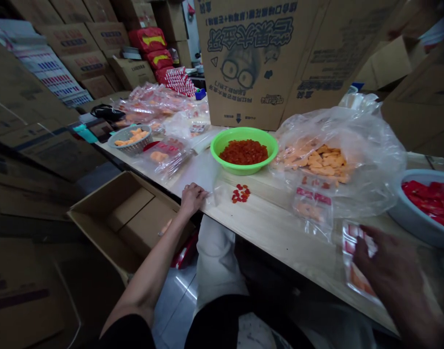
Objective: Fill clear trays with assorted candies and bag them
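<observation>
1. The left hand (pixel 193 198) rests at the near edge of the bench (pixel 258 223), its fingers bent closely together at the corner of a clear plastic sheet (pixel 195 177); whether they pinch it, I cannot tell.
2. The right hand (pixel 385 257), blurred, is partly curled over a flat packet (pixel 349 247) with a red-and-white top, thumb and fingers touching it. The packet is at the bench's right end, near the front edge; how firmly it is held cannot be told.
3. Between the hands lies a small loose cluster of red pieces (pixel 241 193).
4. Just behind the cluster stands a green bowl (pixel 244 169) containing many orange-red pieces.
5. Near the right hand, another clear packet (pixel 311 208) lies before a large clear bag (pixel 374 140) of orange pieces; a grey basin (pixel 421 230) of red packets stands farther right.
6. Beyond the left hand are filled clear packets (pixel 167 155) and a grey basket (pixel 134 147) of orange pieces.
7. An open carton (pixel 98 203) sits below, left of the bench; a tall printed carton (pixel 244 72) stands behind the bowl.
</observation>
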